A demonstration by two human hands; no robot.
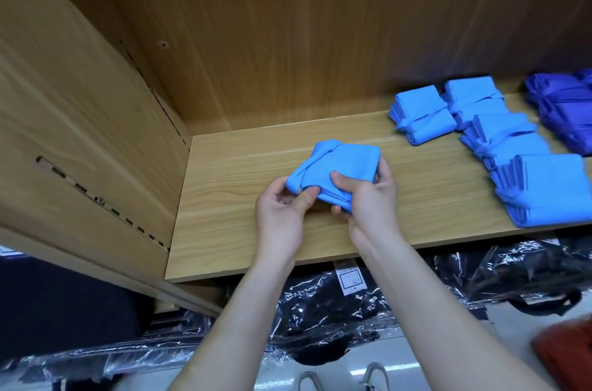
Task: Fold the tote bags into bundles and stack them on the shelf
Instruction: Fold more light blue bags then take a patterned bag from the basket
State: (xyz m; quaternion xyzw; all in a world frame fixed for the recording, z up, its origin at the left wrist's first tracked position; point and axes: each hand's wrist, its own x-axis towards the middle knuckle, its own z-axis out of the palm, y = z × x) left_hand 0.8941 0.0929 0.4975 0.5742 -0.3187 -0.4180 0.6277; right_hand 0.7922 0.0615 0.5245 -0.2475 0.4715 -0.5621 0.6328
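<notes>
Two bare forearms rise from the bottom of the frame to a light-wood shelf (230, 214) at centre, where a person works a light-blue tote bag (342, 160) into a bundle. The left hand (282, 211) pinches the near edge of the fabric between thumb and fingers. The right hand (371, 195) clamps the folded body, thumb on top and fingers curled beneath. The bag is already a compact packet, held low over the board just left of centre; whether it rests on the wood cannot be told. A rolled band of cloth, apparently its handles, crosses the packet's left end.

At right of the frame, four finished light-blue bundles (423, 116) lie in a loose row, each tied round its middle with its own strap. Darker blue bundles (563, 108) sit beyond them at the far right edge. Below the shelf, black goods in clear plastic wrap (320, 310) fill the lower frame, and something orange-red (567, 355) shows at lower right.

The step in hand appears to be the tie-off: the folds are made and the strap is being secured. The next move likely calls for tucking or cinching the loose end without letting the folds spring open, then carrying the bundle rightward to join the finished ones. Most of the visible bags seem done.
</notes>
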